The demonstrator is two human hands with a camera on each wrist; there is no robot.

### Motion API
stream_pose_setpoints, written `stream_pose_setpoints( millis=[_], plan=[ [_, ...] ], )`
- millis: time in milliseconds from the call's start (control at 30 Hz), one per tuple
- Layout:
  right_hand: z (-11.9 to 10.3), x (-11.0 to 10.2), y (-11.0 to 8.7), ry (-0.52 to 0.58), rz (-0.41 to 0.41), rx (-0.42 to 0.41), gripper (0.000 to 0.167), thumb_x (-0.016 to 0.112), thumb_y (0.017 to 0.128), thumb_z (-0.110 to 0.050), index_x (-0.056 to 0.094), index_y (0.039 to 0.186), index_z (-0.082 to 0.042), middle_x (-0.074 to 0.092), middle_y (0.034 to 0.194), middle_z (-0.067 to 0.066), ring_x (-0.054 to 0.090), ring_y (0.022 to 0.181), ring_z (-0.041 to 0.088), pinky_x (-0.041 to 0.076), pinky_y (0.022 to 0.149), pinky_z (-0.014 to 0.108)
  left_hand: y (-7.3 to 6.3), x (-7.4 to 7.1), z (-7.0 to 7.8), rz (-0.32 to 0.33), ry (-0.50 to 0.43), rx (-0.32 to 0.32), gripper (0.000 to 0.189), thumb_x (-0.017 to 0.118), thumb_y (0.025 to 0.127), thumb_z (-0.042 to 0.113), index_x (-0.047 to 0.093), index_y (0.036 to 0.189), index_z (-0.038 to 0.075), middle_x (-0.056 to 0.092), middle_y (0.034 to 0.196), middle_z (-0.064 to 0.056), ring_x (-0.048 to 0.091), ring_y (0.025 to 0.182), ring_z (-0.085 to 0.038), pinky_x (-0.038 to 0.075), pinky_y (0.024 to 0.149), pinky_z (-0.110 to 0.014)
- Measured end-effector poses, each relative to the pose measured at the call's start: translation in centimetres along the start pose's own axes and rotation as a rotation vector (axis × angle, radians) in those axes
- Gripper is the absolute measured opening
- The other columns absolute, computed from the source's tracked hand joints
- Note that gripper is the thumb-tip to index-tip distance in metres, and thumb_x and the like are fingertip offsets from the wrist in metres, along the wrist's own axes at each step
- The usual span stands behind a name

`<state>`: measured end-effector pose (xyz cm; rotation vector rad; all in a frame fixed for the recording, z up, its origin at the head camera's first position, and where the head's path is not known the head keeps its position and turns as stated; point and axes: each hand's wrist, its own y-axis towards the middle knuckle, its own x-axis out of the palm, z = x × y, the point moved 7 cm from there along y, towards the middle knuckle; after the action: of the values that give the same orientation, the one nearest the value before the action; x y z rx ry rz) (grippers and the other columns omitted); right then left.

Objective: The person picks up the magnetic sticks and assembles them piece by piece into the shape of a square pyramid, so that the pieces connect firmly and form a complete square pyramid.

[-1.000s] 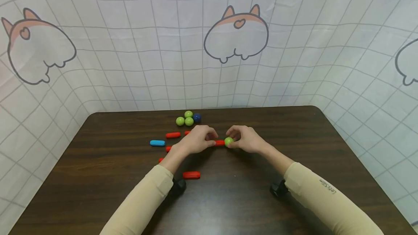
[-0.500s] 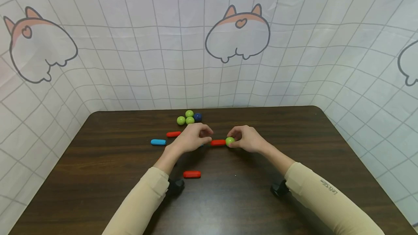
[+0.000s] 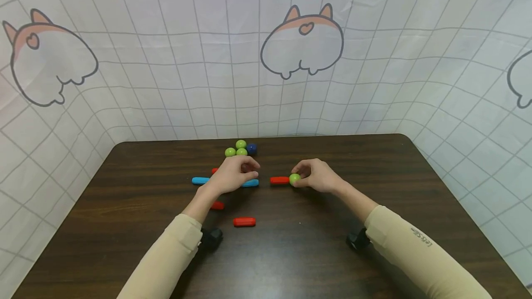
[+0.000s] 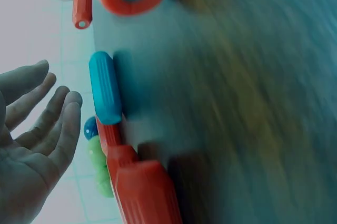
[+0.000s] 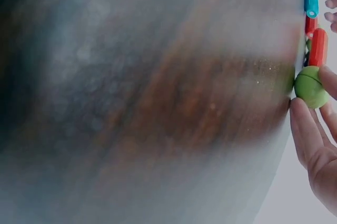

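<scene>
My right hand [image 3: 317, 175] pinches a green ball [image 3: 294, 179] between thumb and fingers. A red rod [image 3: 280, 180] sticks out from the ball's left side, end against it; in the left wrist view the rod's free end shows a small round pale inset. My left hand [image 3: 229, 174] holds nothing, its fingers loosely bent above the table. Just below its fingertips lies a blue rod [image 3: 251, 183], partly hidden by the hand. The left wrist view shows the left fingers [image 4: 66, 124] apart from the blue rod and the red rods.
On the dark wooden table [image 3: 332, 253], several green balls [image 3: 230, 152] and a dark blue ball [image 3: 251, 149] cluster at the back. Another blue rod [image 3: 200, 181] and a red rod [image 3: 217, 205] lie around the left forearm. One red rod [image 3: 244, 222] lies nearer the front.
My left hand has let go of the red rod and moved left, away from it. The right hand keeps its pinch on the green ball, with the rod still joined.
</scene>
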<state>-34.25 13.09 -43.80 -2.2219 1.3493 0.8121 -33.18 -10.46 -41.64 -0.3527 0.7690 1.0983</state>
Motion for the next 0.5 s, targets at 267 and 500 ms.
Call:
stream_pose_setpoints(
  millis=[267,500],
  plan=[
    [0.3,0.0,0.1,0.02,-0.009,0.016,0.029,0.083,0.088,-0.017,0.073,0.114,-0.007,0.07,0.105,0.005,0.065,0.102,0.024,0.054,0.088,0.041,-0.5,-1.2,-0.8,0.054,-0.041,-0.028,0.02,0.071,0.099,0.014,0.073,0.117,0.005,0.07,0.1,0.0,0.065,0.095,-0.018,0.054,0.083,-0.038],
    [0.1,0.0,0.0,0.043,-0.017,0.021,0.03,0.083,0.089,-0.016,0.072,0.115,-0.005,0.07,0.107,0.007,0.065,0.103,0.025,0.054,0.087,0.04,-1.1,-2.2,-1.8,0.103,-0.076,-0.062,0.019,0.072,0.098,0.015,0.074,0.115,0.007,0.071,0.104,0.0,0.065,0.095,-0.019,0.054,0.085,-0.039]
  ],
)
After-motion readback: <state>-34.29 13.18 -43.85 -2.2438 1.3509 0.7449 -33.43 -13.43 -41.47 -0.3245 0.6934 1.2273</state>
